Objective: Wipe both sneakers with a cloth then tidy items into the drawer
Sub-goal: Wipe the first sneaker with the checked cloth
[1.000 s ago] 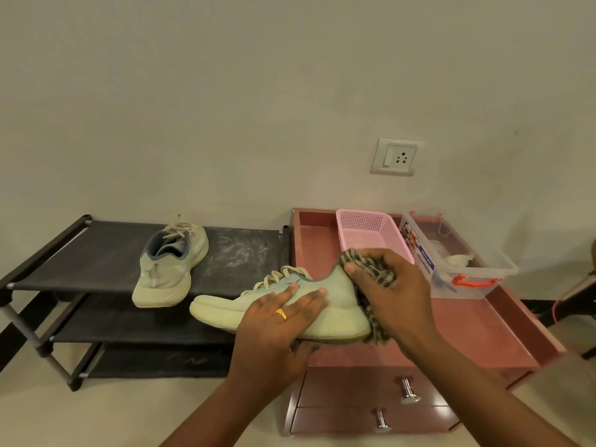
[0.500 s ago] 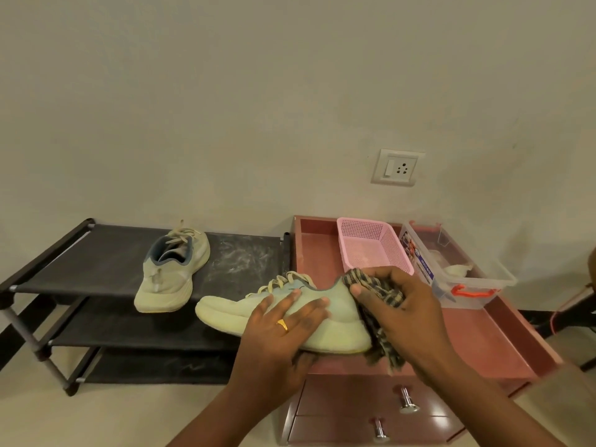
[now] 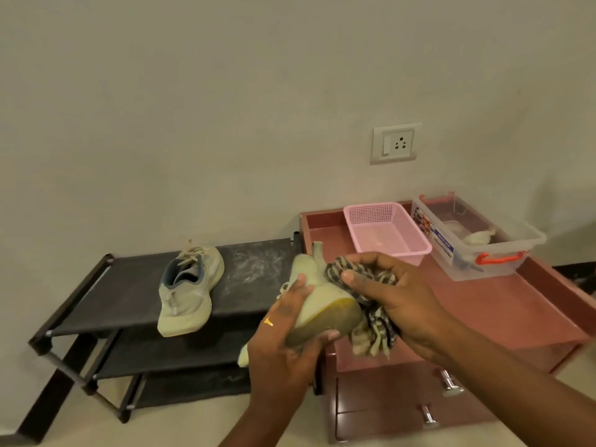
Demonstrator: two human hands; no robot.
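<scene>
My left hand (image 3: 283,333) grips a pale green sneaker (image 3: 322,304) in the air, heel end turned towards me and sole edge showing. My right hand (image 3: 390,295) holds a bunched checked cloth (image 3: 371,321) pressed against the sneaker's heel side. The second pale sneaker (image 3: 188,291) lies on the top shelf of the black shoe rack (image 3: 122,285), toe pointing towards me. Below my hands the reddish drawer unit (image 3: 483,317) has two drawers (image 3: 387,391) with metal knobs, both closed.
On the drawer unit's rimmed top stand an empty pink basket (image 3: 387,227) and a clear plastic box (image 3: 477,240) with orange clips and small items inside. A wall socket (image 3: 395,143) is above. The rack's top shelf carries dusty white marks.
The sneaker has been turned from lying sideways to heel-towards-me and lifted. My right hand with the cloth has moved round onto the heel. The camera has tilted so the scene sits lower.
</scene>
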